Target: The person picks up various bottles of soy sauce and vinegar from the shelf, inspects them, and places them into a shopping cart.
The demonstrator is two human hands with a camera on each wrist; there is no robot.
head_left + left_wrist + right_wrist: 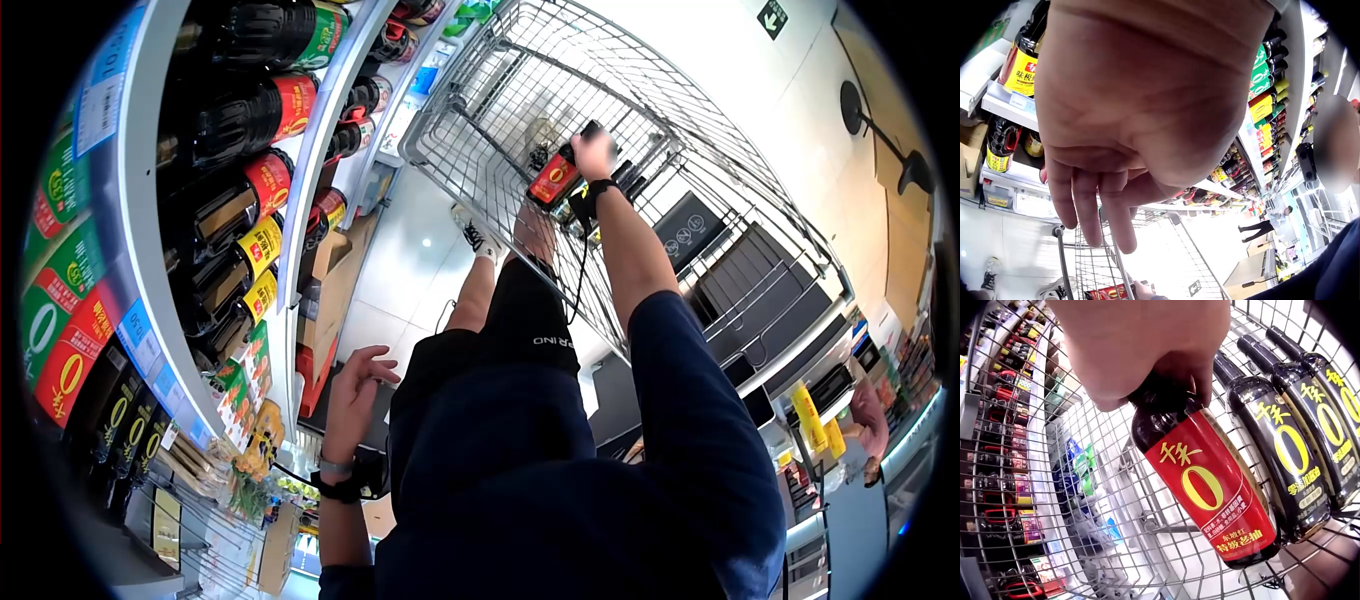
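Item 1. Nearest to me, the left hand: empty, held low beside the dark blue sleeve and black shorts, fingers straight and loosely side by side, touching nothing. A black wrist strap sits just below it. In the left wrist view the fingers hang down relaxed, with the shelving behind them.

Item 2. To the left, the curved white supermarket shelf unit, stocked with dark glass sauce bottles bearing red, yellow and green labels; blue price tags run along the shelf edges.

Item 3. Further out, the right hand, arm extended over the cart. I note its fingers curled round the neck and cap of a dark glass bottle with a red label printed with a yellow ring. The grip covers the cap, so I cannot tell how the fingertips meet.

Item 4. Location of the red-labelled bottle: inside the silver wire shopping cart, held tilted, base downward, just beside the stock already there.

Item 5. Three dark bottles with black labels and yellow rings, lying side by side on the cart's mesh, right of the held bottle.

Item 6. Beyond, pale glossy floor tiles under the cart.
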